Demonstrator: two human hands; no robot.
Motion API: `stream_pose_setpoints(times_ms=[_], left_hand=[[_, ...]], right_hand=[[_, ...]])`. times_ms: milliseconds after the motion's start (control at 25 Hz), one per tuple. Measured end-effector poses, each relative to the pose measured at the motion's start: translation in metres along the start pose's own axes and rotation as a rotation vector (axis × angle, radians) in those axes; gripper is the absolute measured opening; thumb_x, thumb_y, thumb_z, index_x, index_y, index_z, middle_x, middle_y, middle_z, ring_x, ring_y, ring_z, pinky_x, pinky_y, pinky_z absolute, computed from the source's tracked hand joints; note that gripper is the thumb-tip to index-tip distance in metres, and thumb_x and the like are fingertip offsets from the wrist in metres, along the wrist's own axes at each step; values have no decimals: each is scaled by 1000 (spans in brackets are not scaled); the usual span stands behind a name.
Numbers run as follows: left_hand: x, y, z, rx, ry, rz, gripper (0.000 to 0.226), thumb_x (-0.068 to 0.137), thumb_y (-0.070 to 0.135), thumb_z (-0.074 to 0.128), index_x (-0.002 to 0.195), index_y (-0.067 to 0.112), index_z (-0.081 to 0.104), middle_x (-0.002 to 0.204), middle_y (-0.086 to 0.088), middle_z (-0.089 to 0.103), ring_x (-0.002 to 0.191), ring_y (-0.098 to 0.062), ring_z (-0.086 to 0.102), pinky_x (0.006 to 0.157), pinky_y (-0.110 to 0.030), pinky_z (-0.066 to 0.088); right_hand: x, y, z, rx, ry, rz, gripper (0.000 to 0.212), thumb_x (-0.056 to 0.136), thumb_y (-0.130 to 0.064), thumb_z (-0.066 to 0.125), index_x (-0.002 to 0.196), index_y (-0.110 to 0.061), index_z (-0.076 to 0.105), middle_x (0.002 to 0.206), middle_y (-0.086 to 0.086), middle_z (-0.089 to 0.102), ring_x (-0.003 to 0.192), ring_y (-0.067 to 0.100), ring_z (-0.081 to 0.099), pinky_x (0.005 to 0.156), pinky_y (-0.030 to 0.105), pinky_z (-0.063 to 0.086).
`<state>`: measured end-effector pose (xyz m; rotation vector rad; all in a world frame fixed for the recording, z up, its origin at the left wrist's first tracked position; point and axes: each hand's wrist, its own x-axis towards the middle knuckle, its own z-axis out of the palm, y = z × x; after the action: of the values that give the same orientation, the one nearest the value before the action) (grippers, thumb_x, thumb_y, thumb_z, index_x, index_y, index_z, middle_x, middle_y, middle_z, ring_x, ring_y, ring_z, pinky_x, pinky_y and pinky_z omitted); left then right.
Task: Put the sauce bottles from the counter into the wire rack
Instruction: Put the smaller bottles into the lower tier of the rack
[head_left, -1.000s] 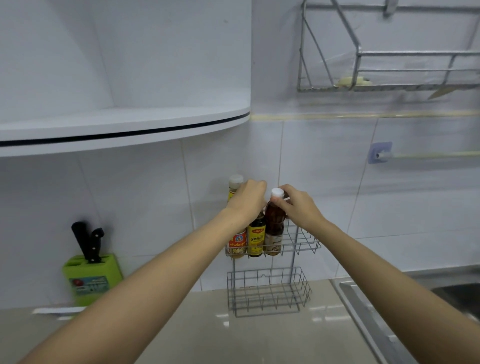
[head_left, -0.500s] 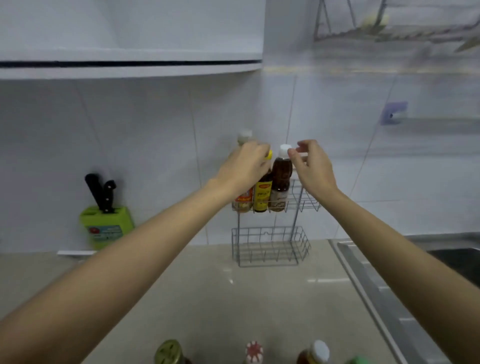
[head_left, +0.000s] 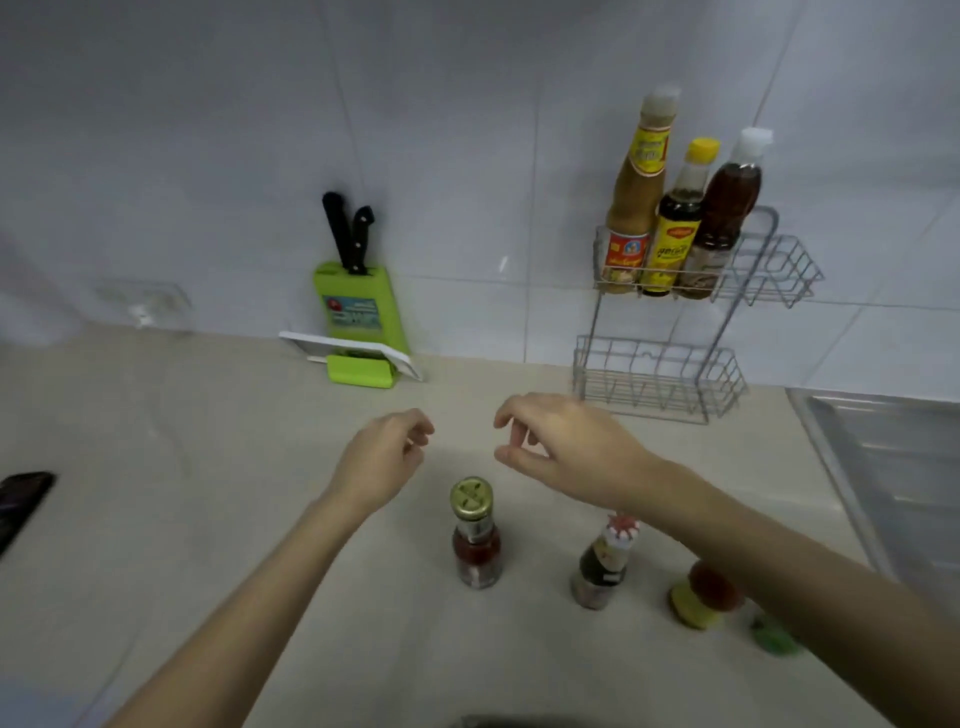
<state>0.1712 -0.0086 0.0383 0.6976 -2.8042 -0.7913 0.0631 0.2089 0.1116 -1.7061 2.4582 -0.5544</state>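
The two-tier wire rack (head_left: 769, 270) stands against the tiled wall at the right. Its upper tier holds three bottles: a tan sauce bottle (head_left: 636, 208), a dark yellow-capped bottle (head_left: 675, 228) and a brown white-capped bottle (head_left: 724, 218). The lower tier (head_left: 660, 379) holds nothing. On the counter near me stand a red sauce bottle with a gold cap (head_left: 475, 535), a dark bottle with a red-and-white cap (head_left: 602, 564), a red-and-yellow bottle (head_left: 701, 600) partly behind my right arm, and a green item (head_left: 774, 636). My left hand (head_left: 384, 457) and my right hand (head_left: 566, 449) hover above the counter, empty, fingers loosely curled.
A green knife block (head_left: 358, 301) with black-handled knives stands at the wall, with a white board in a green stand (head_left: 358, 364) before it. A dark phone (head_left: 21, 499) lies at the left edge. The sink drainer (head_left: 893, 467) is at the right.
Both hands have left the bottles in the rack's upper tier and drawn back down over the counter. My view has tilted down, bringing the counter bottles into sight.
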Motion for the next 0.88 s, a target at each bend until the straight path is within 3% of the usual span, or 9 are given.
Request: stream_pose_setpoints(times_ms=[120, 240, 360, 480, 560, 640, 760, 880], left_hand=[[-41, -35, 34, 72, -302, -11, 52, 77, 10, 64, 127, 18, 54, 124, -2, 62, 107, -16, 61, 94, -26, 47], [-71, -24, 65, -271, -476, 83, 68, 68, 32, 79, 129, 19, 52, 125, 6, 57, 114, -9, 55, 100, -26, 44], [-75, -15, 93, -455, -320, 20, 55, 66, 40, 81, 114, 25, 57, 111, 7, 65, 103, -8, 61, 92, -38, 50], [-69, -5, 100, -472, -231, -23, 47, 68, 45, 77, 108, 28, 59, 103, 11, 69, 95, -6, 63, 88, -33, 52], [-68, 3, 98, -550, -204, -21, 48, 68, 48, 75, 110, 29, 60, 106, 8, 69, 97, -6, 63, 88, -29, 51], [-63, 16, 90, -701, -150, -41, 45, 71, 42, 75, 111, 28, 61, 108, 2, 69, 99, -8, 64, 88, -26, 50], [-49, 47, 63, -905, -56, 28, 29, 78, 30, 73, 104, 21, 64, 97, 0, 69, 92, -12, 65, 84, -27, 51], [-33, 81, 30, -1058, -39, 99, 24, 75, 26, 71, 96, 17, 63, 81, -7, 63, 77, -24, 62, 74, -37, 50]], right_hand=[[11, -23, 35, -220, -170, -116, 49, 91, -53, 46, 129, -22, 45, 117, 5, 57, 105, 27, 58, 83, 40, 49], [12, -26, 49, -357, -190, -224, 48, 94, -52, 41, 124, -16, 51, 114, 10, 57, 101, 32, 60, 81, 43, 50], [9, -15, 48, -384, -188, -308, 51, 93, -54, 40, 121, -13, 53, 110, 9, 61, 96, 31, 61, 78, 42, 50], [6, -9, 45, -461, -182, -336, 47, 93, -50, 45, 120, -12, 53, 109, 9, 63, 95, 30, 62, 75, 41, 49], [8, -7, 36, -432, -195, -291, 47, 95, -49, 42, 125, -14, 49, 115, 7, 61, 102, 29, 59, 82, 41, 48], [17, -3, 13, -204, -221, -189, 45, 96, -45, 45, 132, -19, 46, 122, 4, 58, 109, 24, 56, 90, 35, 45], [36, 13, -40, 181, -246, -133, 43, 97, -32, 51, 138, -21, 46, 129, -1, 55, 114, 13, 54, 88, 15, 41], [43, 19, -89, 267, -212, -144, 38, 96, -34, 50, 133, -21, 51, 123, -10, 58, 104, 6, 58, 79, 12, 46]])
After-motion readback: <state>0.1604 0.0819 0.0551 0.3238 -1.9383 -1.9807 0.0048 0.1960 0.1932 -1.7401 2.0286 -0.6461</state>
